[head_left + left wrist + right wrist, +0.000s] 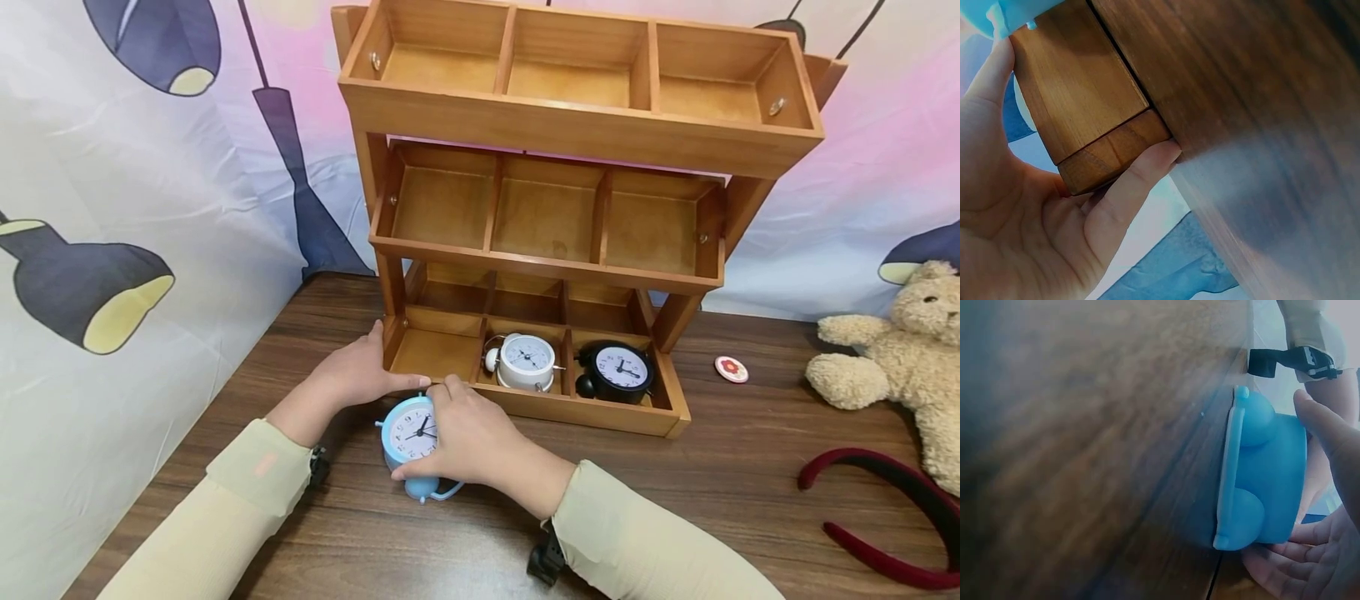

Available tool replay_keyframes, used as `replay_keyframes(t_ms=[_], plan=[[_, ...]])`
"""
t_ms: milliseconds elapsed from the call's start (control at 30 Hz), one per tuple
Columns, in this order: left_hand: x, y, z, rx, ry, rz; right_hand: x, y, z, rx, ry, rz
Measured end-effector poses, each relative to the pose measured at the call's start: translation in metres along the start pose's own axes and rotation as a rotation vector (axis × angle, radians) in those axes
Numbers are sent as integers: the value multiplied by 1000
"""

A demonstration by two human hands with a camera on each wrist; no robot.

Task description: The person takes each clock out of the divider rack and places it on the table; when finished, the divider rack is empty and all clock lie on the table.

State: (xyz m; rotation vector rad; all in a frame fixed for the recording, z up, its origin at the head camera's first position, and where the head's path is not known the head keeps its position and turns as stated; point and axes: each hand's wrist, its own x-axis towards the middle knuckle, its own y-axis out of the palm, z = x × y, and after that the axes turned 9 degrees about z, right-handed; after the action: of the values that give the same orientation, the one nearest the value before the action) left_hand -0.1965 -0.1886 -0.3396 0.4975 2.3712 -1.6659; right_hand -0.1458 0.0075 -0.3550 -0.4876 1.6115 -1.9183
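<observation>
A light blue twin-bell alarm clock (408, 432) lies face up on the table in front of the shelf's bottom tier. My right hand (474, 435) holds it, fingers and thumb spread around its sides. In the right wrist view, the two round bells of the blue clock (1272, 475) show. My left hand (358, 371) grips the left end of the wooden shelf's bottom tray (450, 312); the left wrist view has its fingers around the tray's corner (1113, 150). A white alarm clock (527, 358) sits in the middle bottom compartment, a black alarm clock (621, 367) in the right one.
The three-tier wooden shelf (585, 137) stands against a printed cloth backdrop (187, 167). To the right on the table (675, 492) are a round flower badge (731, 369), a dark red headband (870, 457) and a teddy bear (907, 367).
</observation>
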Motion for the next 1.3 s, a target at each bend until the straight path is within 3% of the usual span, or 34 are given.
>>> replay_keyframes(t_ms=[333, 633, 867, 1033, 1300], plan=[[0, 0, 0, -9, -2, 12, -7, -17, -8, -6, 5, 60], [1, 0, 0, -8, -11, 20, -7, -41, -35, 29, -53, -15], [2, 0, 0, -15, -24, 19, 0, -53, -71, -22, 72, -108], [3, 1, 0, -13, -25, 12, 3, -54, -90, 24, 166, -69], [2, 1, -1, -6, -24, 12, 5, -48, -103, 76, 238, -18]])
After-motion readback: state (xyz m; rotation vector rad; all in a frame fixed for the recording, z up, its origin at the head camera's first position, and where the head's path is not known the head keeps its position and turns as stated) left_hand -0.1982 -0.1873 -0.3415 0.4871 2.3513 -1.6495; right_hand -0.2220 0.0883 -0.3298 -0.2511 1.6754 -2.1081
